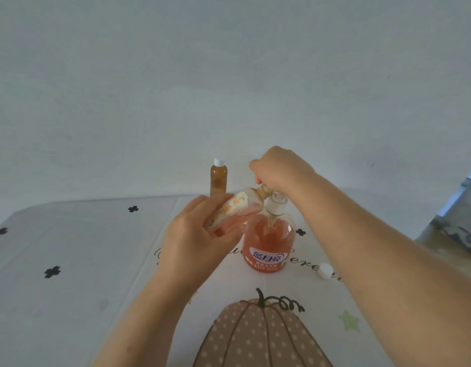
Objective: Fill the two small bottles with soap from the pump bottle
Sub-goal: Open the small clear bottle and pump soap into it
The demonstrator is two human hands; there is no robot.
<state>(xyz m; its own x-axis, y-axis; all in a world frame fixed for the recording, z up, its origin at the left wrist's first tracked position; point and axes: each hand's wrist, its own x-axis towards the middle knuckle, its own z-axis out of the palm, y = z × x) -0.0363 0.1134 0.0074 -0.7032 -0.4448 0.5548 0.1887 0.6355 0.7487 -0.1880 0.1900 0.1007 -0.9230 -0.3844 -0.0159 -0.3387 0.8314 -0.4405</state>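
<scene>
On the head view, I am watching the left hand (192,234) gripping the open small bottle (239,210), fingers wrapped round its labelled body. It is tilting with its mouth raised to the spout of the pump bottle (268,242), which is standing on the counter (70,247). The right hand (279,168) is curling down over the pump head, clamped on it. I am judging that the mouth needs holding tight under the spout, with slow, full presses, so no soap is running down the outside. The capped small bottle (218,181) is standing behind, looking already filled. A loose white cap (325,271) is lying well apart on the right.
</scene>
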